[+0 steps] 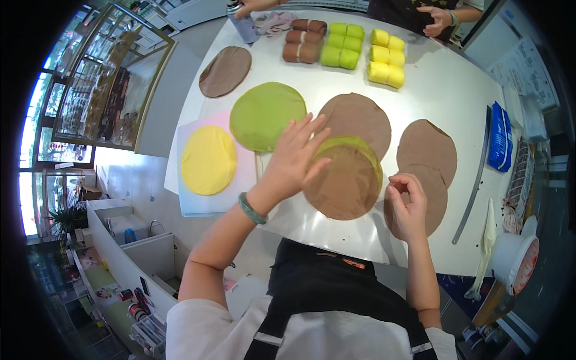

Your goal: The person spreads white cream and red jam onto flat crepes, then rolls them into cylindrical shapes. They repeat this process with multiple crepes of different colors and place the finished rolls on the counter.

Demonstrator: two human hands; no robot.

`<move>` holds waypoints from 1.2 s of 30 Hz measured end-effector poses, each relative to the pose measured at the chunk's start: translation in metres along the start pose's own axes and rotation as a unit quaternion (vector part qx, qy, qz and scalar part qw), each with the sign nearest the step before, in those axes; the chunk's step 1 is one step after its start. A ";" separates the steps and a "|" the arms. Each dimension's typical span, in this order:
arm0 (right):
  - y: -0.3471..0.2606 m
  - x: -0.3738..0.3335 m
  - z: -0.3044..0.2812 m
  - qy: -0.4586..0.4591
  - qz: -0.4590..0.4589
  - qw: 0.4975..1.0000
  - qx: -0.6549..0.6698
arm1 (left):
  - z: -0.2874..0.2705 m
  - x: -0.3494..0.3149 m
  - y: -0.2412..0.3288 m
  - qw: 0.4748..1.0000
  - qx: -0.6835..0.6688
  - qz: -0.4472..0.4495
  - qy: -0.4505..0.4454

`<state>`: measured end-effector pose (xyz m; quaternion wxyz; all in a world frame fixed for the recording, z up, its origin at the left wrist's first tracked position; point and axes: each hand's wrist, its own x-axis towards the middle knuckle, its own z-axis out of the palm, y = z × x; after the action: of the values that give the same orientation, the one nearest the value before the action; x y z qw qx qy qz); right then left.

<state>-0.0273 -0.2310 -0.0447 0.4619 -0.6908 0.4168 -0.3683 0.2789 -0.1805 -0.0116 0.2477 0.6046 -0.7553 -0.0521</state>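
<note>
My left hand (295, 157) is open, fingers spread, over the left edge of a brown crepe-like round (342, 189) that lies on a green one (367, 149), its rim showing. Another brown round (357, 117) lies partly under them. My right hand (409, 204) is curled, thumb close to the fingers, above two overlapping brown rounds (429, 147) on the right; what it pinches, if anything, is hidden. Beyond my left hand lie a green round (268, 117), a yellow one (209, 159) and a brown one (225, 71).
On the white table (282, 219) stand rows of brown rolls (303, 45), green rolls (342, 45) and yellow rolls (387, 57). A metal ruler (474, 180), blue packet (500, 137) and white tub (516, 261) line the right. Across, another person's hand (437, 20) shows; another holds a spray can (242, 23).
</note>
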 end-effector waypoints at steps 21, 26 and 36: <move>-0.027 0.312 0.451 -0.282 -0.224 0.904 -0.230 | -0.088 -0.039 -0.438 0.998 -0.064 0.005 -0.018; -0.027 0.316 0.460 -0.288 -0.245 0.894 -0.238 | -0.083 -0.035 -0.449 0.996 -0.090 0.023 -0.007; -0.035 0.326 0.469 -0.225 -0.064 0.959 -0.160 | -0.103 -0.010 -0.451 0.969 -0.211 -0.101 -0.073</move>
<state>0.5248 -0.3658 -0.1126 0.4022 -0.8463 0.3102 -0.1604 0.7253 -0.2668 -0.0953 0.3074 0.6061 -0.6784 -0.2792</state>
